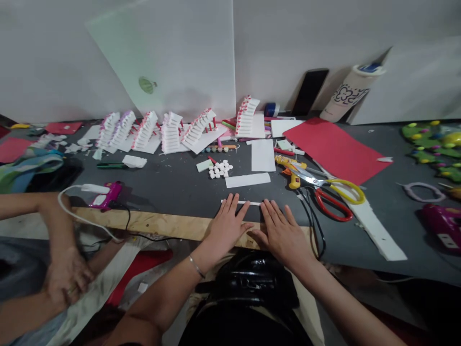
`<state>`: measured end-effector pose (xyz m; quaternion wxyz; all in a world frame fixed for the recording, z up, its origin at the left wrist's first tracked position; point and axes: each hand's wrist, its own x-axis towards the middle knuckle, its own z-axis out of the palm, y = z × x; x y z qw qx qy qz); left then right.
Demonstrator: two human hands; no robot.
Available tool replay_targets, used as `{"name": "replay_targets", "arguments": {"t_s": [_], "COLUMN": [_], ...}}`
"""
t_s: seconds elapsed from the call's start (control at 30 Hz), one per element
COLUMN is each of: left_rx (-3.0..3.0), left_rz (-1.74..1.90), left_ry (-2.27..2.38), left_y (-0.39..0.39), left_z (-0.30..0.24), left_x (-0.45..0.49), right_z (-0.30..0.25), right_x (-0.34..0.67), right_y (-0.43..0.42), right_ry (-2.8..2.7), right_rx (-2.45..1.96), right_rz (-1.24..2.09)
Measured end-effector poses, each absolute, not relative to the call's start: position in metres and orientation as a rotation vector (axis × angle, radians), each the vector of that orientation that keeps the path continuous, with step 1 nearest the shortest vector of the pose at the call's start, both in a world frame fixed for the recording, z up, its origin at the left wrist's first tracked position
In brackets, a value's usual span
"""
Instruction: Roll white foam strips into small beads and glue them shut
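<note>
My left hand (pixel 226 223) lies flat on the dark grey table (pixel 173 185) near its wooden front edge (pixel 162 223), fingers stretched out. My right hand (pixel 283 230) lies flat beside it, fingers spread. The fingertips of both rest on a thin white strip (pixel 252 203) that runs across in front of them. Neither hand holds anything. A wider white strip (pixel 248 180) and a cluster of small white balls (pixel 220 169) lie just beyond.
Several white paper staircase models (pixel 169 129) line the back. A red sheet (pixel 333 149), yellow-handled and red-handled scissors (pixel 331 192), a yellow cutter (pixel 291 173) and pink glue guns (pixel 108 194) lie around. Another person's arms (pixel 54 250) are at left.
</note>
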<state>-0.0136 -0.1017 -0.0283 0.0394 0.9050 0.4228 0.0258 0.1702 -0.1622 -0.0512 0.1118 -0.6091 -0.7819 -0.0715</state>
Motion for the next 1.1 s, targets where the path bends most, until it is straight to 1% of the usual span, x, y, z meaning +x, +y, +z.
{"name": "replay_targets", "arguments": {"t_s": [0.23, 0.4, 0.57, 0.77, 1.0, 1.1], "left_rx": [2.757, 2.721, 2.636, 2.574, 2.526, 2.416], "left_rz": [0.237, 0.155, -0.050, -0.155, -0.084, -0.013], "left_ry": [1.380, 1.447, 1.365, 1.209, 1.135, 1.149], "left_y": [-0.100, -0.089, -0.067, -0.035, -0.040, -0.043], "left_z": [-0.037, -0.017, 0.009, 0.022, 0.024, 0.024], "left_x": [-0.030, -0.026, -0.020, -0.018, -0.017, -0.018], "right_z": [-0.050, -0.031, -0.008, -0.007, 0.001, 0.005], "right_x": [0.161, 0.164, 0.174, 0.184, 0.192, 0.201], "right_y": [-0.161, -0.150, -0.120, -0.094, -0.095, -0.091], "right_ry": [-2.266, -2.329, -2.410, -2.390, -2.454, -2.429], "right_rx": [-1.865, -1.853, -1.888, -1.878, -1.820, -1.769], "right_rz": [-0.234, -0.279, -0.108, -0.005, 0.050, 0.202]}}
